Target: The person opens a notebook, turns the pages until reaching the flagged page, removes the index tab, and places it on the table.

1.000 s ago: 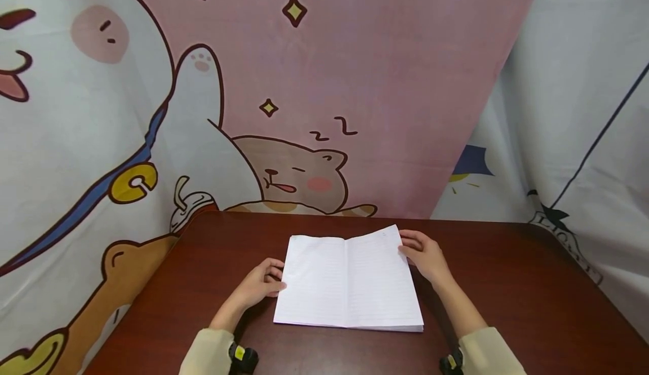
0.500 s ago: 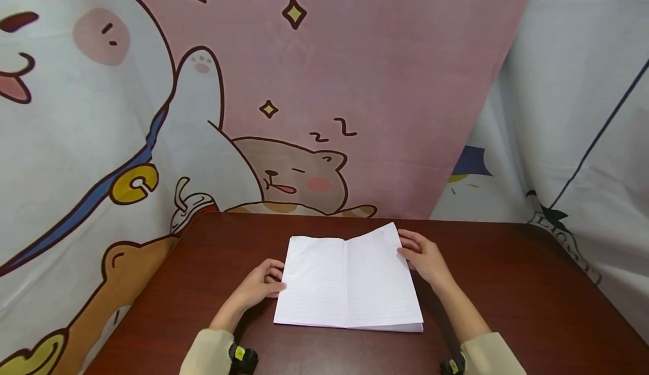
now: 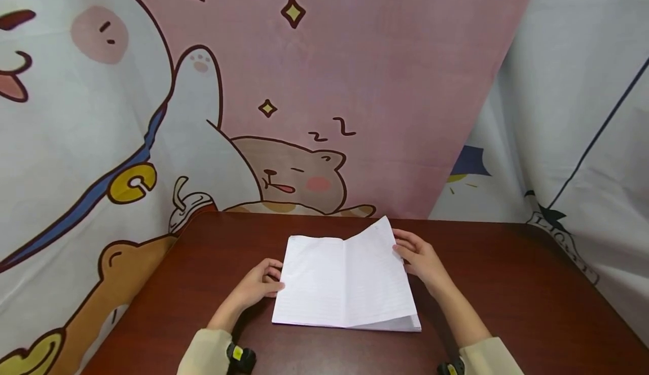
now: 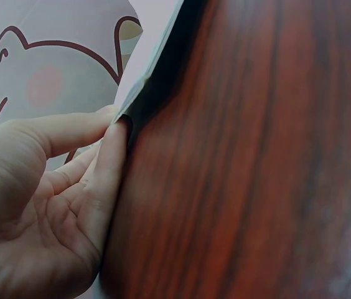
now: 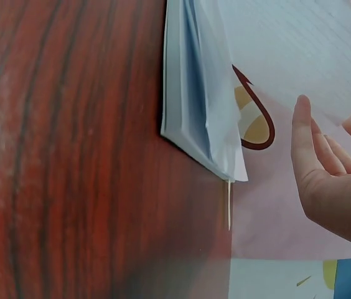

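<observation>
An open notebook [image 3: 313,282] with white, faintly lined pages lies on the table in the head view. My left hand [image 3: 255,284] pinches its left edge, thumb on top and fingers beneath; the left wrist view shows this hand [image 4: 45,193] gripping the edge close up. At the right, my right hand [image 3: 425,259] holds a lifted page [image 3: 377,279] near its outer edge, with the thumb on the near side. In the right wrist view that page [image 5: 281,43] rises off the rest of the notebook [image 5: 175,93], beside the right hand [image 5: 340,190].
The dark red-brown wooden table [image 3: 507,285] reaches back to a pink and white cartoon curtain [image 3: 395,82]. A pale curtain [image 3: 598,138] hangs along the right side. Black wrist devices sit at both sleeves, and a thin ribbon [image 5: 229,205] sticks out from the notebook.
The right page has risen further, its top corner moving up and to the left, and the sheets beneath show more at the bottom. My right hand has shifted slightly left; the left stays put.
</observation>
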Motion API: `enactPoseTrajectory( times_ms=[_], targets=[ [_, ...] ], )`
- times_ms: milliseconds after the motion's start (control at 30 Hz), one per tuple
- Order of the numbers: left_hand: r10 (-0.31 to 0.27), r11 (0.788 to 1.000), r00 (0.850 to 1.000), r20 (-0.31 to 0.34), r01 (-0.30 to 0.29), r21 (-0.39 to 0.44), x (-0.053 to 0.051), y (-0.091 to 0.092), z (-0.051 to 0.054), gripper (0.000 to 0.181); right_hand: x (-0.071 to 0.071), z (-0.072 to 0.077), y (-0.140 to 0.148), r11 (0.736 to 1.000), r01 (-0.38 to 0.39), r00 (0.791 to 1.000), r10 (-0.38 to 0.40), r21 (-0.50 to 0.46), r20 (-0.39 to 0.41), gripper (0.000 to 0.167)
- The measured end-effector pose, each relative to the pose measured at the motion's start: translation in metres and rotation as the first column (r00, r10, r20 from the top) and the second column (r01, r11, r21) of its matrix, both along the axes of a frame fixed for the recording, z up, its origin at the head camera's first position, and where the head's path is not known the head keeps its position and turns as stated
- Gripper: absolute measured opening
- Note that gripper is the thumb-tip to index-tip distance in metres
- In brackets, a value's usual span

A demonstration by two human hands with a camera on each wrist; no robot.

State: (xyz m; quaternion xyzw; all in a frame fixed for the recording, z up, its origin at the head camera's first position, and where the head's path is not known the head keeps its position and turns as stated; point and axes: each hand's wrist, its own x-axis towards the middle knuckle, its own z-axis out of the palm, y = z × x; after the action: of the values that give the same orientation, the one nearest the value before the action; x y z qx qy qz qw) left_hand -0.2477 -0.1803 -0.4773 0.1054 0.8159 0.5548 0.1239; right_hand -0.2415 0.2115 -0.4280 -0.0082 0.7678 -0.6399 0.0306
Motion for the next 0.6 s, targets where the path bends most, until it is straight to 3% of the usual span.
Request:
enactPoseTrajectory(
  times_ms=[600],
  targets=[
    [-0.004,1.000,1.000,-0.008,0.004,0.010,-0.001,0.000,-0.003,0.048,0.002,0.008,-0.013,1.000,-0.011,1.000,0.011,-0.016,-0.025,0.049]
  ],
)
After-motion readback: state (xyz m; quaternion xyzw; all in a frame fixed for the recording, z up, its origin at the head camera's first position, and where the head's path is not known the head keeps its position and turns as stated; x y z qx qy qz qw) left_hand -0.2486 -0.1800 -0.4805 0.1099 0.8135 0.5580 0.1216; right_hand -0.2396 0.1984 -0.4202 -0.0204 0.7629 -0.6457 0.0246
